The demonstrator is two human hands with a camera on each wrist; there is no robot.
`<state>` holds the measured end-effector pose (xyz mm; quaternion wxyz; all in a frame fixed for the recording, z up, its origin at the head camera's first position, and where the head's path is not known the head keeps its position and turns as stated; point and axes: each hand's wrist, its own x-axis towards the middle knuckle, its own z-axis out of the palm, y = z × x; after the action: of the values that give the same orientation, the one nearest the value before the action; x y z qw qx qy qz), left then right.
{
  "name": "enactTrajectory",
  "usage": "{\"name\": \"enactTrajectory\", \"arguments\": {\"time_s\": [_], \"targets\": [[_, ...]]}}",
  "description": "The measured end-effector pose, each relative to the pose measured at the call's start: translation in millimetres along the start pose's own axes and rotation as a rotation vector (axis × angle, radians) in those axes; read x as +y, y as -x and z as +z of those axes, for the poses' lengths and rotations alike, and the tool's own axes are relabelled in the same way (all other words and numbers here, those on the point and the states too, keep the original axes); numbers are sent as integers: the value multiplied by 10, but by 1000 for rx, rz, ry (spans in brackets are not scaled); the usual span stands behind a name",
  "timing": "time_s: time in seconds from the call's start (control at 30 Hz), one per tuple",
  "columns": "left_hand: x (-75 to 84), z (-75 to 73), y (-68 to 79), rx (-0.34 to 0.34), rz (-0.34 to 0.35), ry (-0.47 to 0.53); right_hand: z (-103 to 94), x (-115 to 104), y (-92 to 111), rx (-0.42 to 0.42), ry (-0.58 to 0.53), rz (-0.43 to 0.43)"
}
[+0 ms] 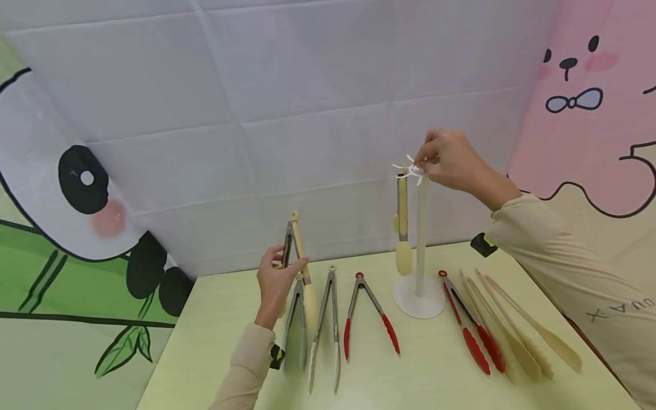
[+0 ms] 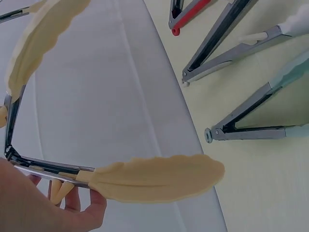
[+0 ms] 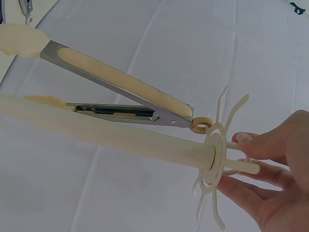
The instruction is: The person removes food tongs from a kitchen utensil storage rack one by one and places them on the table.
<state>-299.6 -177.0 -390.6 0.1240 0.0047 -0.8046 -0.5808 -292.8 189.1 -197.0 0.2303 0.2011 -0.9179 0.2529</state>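
Note:
In the head view my left hand [image 1: 275, 282] grips a pair of pale yellow tongs [image 1: 310, 302] above the table, ring end up and arms spread. The left wrist view shows one scalloped tip [image 2: 159, 179] of these tongs reaching past my fingertips. My right hand [image 1: 451, 159] holds the hooked top of a white stand [image 1: 421, 239]. Seen from the right wrist, thumb and fingers pinch the hook wheel [image 3: 212, 159] at its hooks. Another pair of yellow tongs [image 1: 403, 222] hangs from one hook by its ring, tips down along the pole.
Green tongs [image 1: 294, 324], white-tipped tongs [image 1: 333, 319] and red-tipped tongs [image 1: 381, 313] lie spread on the table [image 1: 205, 341] left of the stand. Right of it lie more red-tipped tongs [image 1: 463, 324] and several beige utensils [image 1: 538, 336]. A cloth backdrop [image 1: 307, 125] rises behind the table.

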Motion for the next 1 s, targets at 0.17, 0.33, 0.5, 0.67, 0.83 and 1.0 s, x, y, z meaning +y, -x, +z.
{"name": "enactTrajectory", "arguments": {"time_s": [0.17, 0.33, 0.5, 0.67, 0.83, 1.0], "targets": [[-69, -65, -25, 13, -40, -17, 3, 11, -6, 8, 1, -8], [-131, -132, -46, 21, -48, -53, -1, 8, -7, 10, 1, -11], [-190, -197, -61, 36, -55, -100, -2, 4, -1, 8, 2, -7], [-242, -272, -90, 40, -95, -135, 9, 5, -13, 10, 10, -4], [-328, -348, -133, 46, -132, -190, 17, 0, -23, 8, 16, 5], [-421, -411, -183, 49, -156, -237, 29, -7, -34, 10, 21, 10]]}}
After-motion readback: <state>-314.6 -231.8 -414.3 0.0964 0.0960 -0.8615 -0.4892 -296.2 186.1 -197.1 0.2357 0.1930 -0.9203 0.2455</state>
